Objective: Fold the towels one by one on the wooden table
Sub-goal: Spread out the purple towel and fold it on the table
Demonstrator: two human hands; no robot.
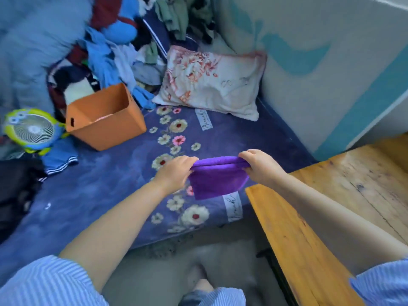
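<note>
Both my left hand [174, 171] and right hand [260, 165] pinch the purple towel [215, 181], doubled, just beside the wooden table [357, 182]. I judge folding unfinished; none lies on that table.

Purple towel [217, 180] folded double, hanging in air, top fold taut, just left of wooden table [344, 195] edge

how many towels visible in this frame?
1. The purple towel hangs over the bed, left hand and right hand gripping its top corners. Others may hide in the orange box.
</note>
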